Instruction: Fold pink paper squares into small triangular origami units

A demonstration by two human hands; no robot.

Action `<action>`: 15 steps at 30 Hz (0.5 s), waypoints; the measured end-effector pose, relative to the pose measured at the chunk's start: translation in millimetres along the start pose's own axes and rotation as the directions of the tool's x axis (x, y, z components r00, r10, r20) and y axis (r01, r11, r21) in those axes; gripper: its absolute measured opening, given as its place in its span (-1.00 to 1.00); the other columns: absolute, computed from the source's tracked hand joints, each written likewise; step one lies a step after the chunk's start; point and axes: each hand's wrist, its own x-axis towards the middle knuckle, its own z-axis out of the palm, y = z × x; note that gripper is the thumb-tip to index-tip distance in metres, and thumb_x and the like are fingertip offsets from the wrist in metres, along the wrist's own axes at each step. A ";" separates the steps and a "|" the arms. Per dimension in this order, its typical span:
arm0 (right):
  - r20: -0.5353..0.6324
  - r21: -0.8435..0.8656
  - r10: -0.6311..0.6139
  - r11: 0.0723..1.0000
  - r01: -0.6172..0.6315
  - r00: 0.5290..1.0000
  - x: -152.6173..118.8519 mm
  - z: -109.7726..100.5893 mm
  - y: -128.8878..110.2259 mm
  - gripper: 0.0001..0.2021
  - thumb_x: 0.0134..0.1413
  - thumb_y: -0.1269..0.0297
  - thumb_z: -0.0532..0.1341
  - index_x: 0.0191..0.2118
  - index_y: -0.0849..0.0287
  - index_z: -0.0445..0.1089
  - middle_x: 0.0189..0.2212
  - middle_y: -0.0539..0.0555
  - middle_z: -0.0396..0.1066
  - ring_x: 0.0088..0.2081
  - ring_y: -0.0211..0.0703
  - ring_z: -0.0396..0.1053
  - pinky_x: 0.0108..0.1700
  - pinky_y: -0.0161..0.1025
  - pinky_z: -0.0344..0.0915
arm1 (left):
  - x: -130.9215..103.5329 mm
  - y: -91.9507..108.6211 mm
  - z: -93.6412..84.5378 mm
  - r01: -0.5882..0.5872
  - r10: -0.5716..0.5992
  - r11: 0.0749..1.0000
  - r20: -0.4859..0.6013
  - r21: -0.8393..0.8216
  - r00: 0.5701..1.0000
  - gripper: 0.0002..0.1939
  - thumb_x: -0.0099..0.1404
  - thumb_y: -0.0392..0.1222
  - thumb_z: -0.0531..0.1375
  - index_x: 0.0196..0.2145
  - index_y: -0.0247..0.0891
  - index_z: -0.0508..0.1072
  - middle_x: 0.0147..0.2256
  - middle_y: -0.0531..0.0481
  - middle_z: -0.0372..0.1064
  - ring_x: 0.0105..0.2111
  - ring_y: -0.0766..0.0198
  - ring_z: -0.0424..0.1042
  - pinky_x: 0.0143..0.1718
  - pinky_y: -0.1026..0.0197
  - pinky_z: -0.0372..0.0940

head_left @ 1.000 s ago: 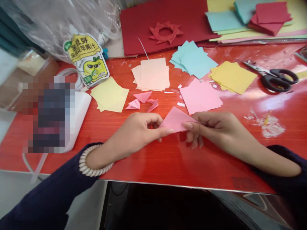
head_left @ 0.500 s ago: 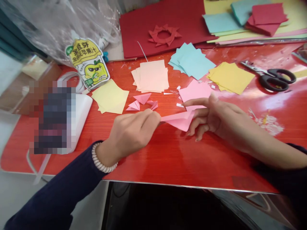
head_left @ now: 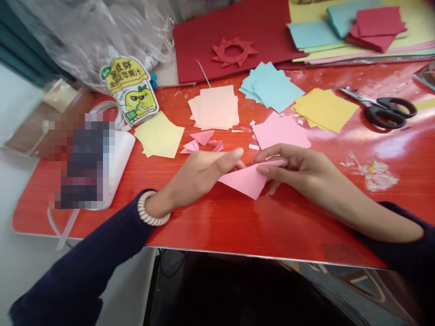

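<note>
A folded pink sheet of paper is held just above the tabletop, one corner pointing down toward me. My right hand pinches its right end between thumb and fingers. My left hand is at the paper's left end, thumb lifted off and apart from the fingers, which are partly hidden behind the sheet. Small folded pink paper pieces lie just beyond my left hand. Past my right hand is a stack of pink paper squares.
Paper stacks in pale yellow, peach, light blue and yellow lie across the red table. Black-handled scissors and paper scraps are right. A red folded ring, juice pouch and blurred device are further off.
My left hand has loosened its grip on the paper's left end and turned, lifting its thumb. My right hand has closed its thumb onto the right end, and the sheet has tilted.
</note>
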 end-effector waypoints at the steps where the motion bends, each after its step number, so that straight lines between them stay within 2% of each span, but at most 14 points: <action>1: -0.005 -0.021 -0.014 1.000 0.014 1.000 -0.4 0.6 0.7 -0.85 0.03 0.24 0.21 -0.29 0.18 0.34 -0.49 -0.02 0.41 -0.54 -0.31 0.40 -0.48 -0.35 0.33 | 0.8 0.8 2.2 0.034 -0.034 0.999 0.015 -0.028 0.999 -0.53 0.37 0.04 -0.14 -0.35 -0.25 0.47 -0.40 0.05 0.41 -0.41 0.38 0.33 -0.35 0.31 0.20; 4: -0.026 -0.062 -0.032 0.998 0.031 0.999 -1.9 3.0 1.7 -0.81 0.00 0.19 0.22 -0.27 0.17 0.35 -0.51 -0.04 0.41 -0.56 -0.31 0.39 -0.49 -0.34 0.32 | 2.2 2.0 8.2 0.061 -0.061 0.998 0.026 -0.002 0.998 -0.67 0.28 0.04 0.07 -0.39 -0.25 0.45 -0.46 0.09 0.36 -0.46 0.42 0.26 -0.43 0.34 0.13; 6: -0.025 -0.056 -0.024 0.998 0.023 0.999 -3.2 5.0 0.0 -0.81 0.00 0.17 0.23 -0.31 0.17 0.36 -0.53 -0.04 0.42 -0.55 -0.29 0.40 -0.48 -0.34 0.32 | 2.6 2.9 10.9 0.068 -0.068 0.998 0.014 0.018 0.998 -0.70 0.23 0.02 0.14 -0.47 -0.28 0.39 -0.54 0.12 0.27 -0.52 0.45 0.18 -0.50 0.35 0.06; 9: -0.008 0.012 -0.006 1.000 0.006 1.000 -4.4 6.3 -2.3 -0.81 0.01 0.15 0.23 -0.44 0.17 0.33 -0.59 -0.01 0.42 -0.53 -0.26 0.41 -0.45 -0.33 0.33 | 3.0 5.2 10.3 0.109 -0.109 0.994 0.006 0.022 0.994 -0.66 0.24 0.00 0.13 -0.55 -0.30 0.29 -0.61 0.16 0.11 -0.59 0.48 0.06 -0.57 0.35 -0.03; 11: 0.001 0.071 0.002 0.997 -0.002 1.000 -4.0 3.6 0.2 -0.76 0.06 0.14 0.20 -0.50 0.17 0.31 -0.59 0.03 0.43 -0.52 -0.25 0.41 -0.43 -0.32 0.34 | 3.3 6.1 5.5 0.134 -0.135 0.991 0.036 0.025 0.990 -0.66 0.24 0.00 0.13 -0.55 -0.30 0.26 -0.61 0.16 0.10 -0.58 0.47 0.06 -0.56 0.36 -0.03; 13: -0.022 0.129 0.008 0.992 -0.005 1.000 -2.7 -1.7 5.9 -0.72 0.13 0.12 0.13 -0.49 0.18 0.31 -0.55 0.05 0.44 -0.52 -0.26 0.40 -0.43 -0.31 0.33 | 3.5 5.0 -1.6 0.163 -0.164 0.986 0.076 0.022 0.984 -0.65 0.22 0.00 0.13 -0.56 -0.30 0.24 -0.60 0.16 0.09 -0.57 0.46 0.08 -0.56 0.36 -0.01; 15: -0.102 0.197 0.000 0.980 0.020 0.995 -1.3 -7.2 11.1 -0.75 0.15 0.15 0.11 -0.45 0.18 0.33 -0.53 0.04 0.43 -0.57 -0.32 0.36 -0.49 -0.35 0.29 | 3.3 2.0 -8.1 0.205 -0.206 0.979 0.080 0.023 0.975 -0.64 0.21 0.01 0.14 -0.58 -0.29 0.21 -0.62 0.17 0.04 -0.61 0.46 0.04 -0.59 0.35 -0.05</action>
